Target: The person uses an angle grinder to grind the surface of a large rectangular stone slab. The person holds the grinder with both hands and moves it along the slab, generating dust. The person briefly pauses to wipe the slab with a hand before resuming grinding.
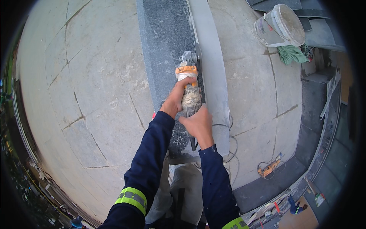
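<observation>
Both my hands hold an angle grinder (191, 98), its body worn and dusty with an orange band and white wrapping near the head. My left hand (176, 97) is closed round its left side, thumb across the body. Closer to me, my right hand (199, 123) grips the rear end, where a dark cord sleeve hangs down. The grinder's head rests over a long dark grey stone slab (164, 34), at the slab's right edge. A paler grey strip (213, 68) runs along that edge. The disc is mostly hidden by the head.
A dusty white bucket (272, 28) lies tilted at the upper right, beside a green cloth (292, 54). Another orange power tool (270, 168) lies at the lower right. A grey cable (235, 152) loops near the slab's close end. Cracked concrete paving (99, 95) surrounds the slab.
</observation>
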Available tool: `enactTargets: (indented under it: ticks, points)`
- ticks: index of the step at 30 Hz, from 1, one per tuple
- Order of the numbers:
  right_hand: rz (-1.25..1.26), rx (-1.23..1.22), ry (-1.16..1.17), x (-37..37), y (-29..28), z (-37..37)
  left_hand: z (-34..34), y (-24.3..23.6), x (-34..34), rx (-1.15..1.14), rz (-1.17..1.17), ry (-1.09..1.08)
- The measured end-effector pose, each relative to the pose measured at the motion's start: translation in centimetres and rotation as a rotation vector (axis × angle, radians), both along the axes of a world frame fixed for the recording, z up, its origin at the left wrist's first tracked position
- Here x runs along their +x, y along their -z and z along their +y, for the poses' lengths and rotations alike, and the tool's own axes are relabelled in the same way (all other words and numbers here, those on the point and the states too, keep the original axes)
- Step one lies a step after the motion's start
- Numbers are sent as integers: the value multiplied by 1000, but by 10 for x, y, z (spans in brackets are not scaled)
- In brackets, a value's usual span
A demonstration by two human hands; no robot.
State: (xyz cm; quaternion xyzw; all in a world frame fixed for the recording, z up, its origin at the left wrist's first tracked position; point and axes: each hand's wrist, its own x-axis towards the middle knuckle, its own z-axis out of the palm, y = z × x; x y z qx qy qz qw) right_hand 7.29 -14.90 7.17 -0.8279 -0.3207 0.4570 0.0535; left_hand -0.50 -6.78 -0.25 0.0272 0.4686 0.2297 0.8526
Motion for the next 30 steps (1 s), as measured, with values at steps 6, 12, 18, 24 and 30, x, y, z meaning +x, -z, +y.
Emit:
enactTargets:
  ticks: [6, 12, 18, 24, 30]
  points:
    - [-16, 7, 16, -2, -7, -5, -9, 2, -1, -6, -1, -13]
    - [11, 31, 6, 1, 4, 16, 15, 14, 0, 42, -24, -19]
    - [6, 13, 3, 4, 3, 56, 53, 19, 1, 68, -48, -12]
    - [-6, 52, -18, -2, 6, 27, 27, 10, -3, 18, -14, -23]
    - [-36, 27, 2, -4, -6, -7, -13, 1, -2, -11, -3, -29]
